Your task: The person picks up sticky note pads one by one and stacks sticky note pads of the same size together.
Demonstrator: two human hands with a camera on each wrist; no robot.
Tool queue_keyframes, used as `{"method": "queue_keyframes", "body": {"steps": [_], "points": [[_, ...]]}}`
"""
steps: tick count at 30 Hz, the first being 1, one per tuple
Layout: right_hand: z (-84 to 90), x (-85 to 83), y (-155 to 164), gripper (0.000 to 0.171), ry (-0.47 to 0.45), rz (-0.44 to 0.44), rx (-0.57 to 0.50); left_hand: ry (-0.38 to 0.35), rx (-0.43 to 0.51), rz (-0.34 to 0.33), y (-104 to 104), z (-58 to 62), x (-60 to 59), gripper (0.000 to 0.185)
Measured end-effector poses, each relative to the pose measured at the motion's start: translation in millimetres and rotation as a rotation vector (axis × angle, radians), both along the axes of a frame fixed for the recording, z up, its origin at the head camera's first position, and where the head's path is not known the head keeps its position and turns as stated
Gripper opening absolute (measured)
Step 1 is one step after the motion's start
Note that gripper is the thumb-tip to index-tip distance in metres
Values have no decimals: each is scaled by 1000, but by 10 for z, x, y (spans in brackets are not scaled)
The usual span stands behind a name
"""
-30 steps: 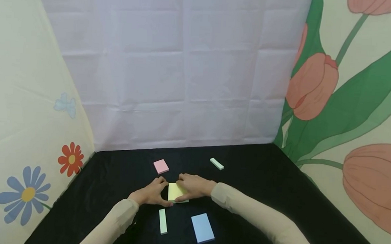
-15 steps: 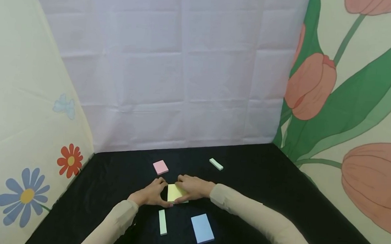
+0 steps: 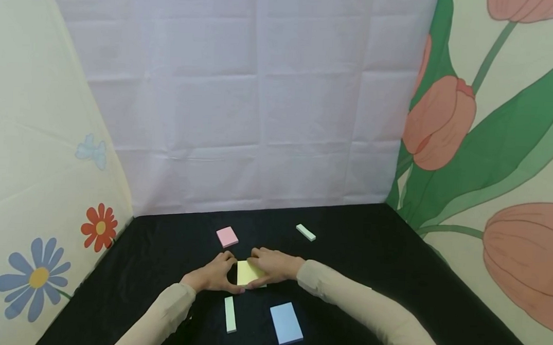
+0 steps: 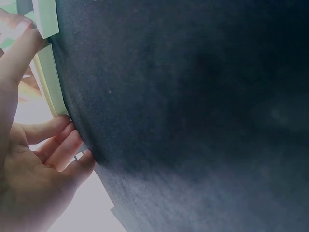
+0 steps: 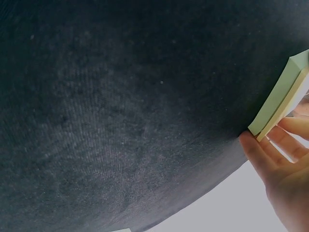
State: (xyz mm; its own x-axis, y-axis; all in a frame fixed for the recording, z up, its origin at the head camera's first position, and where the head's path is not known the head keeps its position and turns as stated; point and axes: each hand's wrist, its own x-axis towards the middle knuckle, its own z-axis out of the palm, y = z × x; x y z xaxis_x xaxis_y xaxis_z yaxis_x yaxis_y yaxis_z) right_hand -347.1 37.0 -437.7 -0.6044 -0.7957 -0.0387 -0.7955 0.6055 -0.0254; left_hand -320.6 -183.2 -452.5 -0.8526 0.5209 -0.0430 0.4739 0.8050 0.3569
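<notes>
On the black cloth surface (image 3: 370, 248), the yellow sticky note pad (image 3: 244, 272) lies in the middle, between the two hands. The left hand (image 3: 212, 275) grips its left edge with curled fingers and thumb, and the right hand (image 3: 272, 265) holds its right side, the fingers lying over the top. In the right wrist view the pad seems to be two layers, a green one under a yellow one, and the fingertips (image 5: 258, 145) touch its corner. Around the pad there are other paper pads, all flat with straight edges: a small pink square pad (image 3: 227, 237) just behind the left hand, a narrow pale green strip (image 3: 306, 232) farther back on the right, a second long green strip (image 3: 230, 314) near in front of the left hand, and a blue rectangular pad (image 3: 286, 323) in front of the right forearm. None of these touches the hands. The surface looks like soft matte fabric. Behind it hangs a white creased sheet (image 3: 261, 100), and printed flower cloths stand on both sides.
</notes>
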Motion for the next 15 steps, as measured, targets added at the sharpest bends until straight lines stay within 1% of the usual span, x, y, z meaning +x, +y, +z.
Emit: {"method": "queue_keyframes", "body": {"steps": [5,9,15], "points": [[9,-5,-9,73,-7,-6,2,7,-4,-3,-10,14,-15,84],[14,-10,-14,75,-8,-9,12,13,-1,-13,-15,24,-2,83],[15,-11,-12,78,-31,-18,12,16,4,-17,-9,31,14,84]]}}
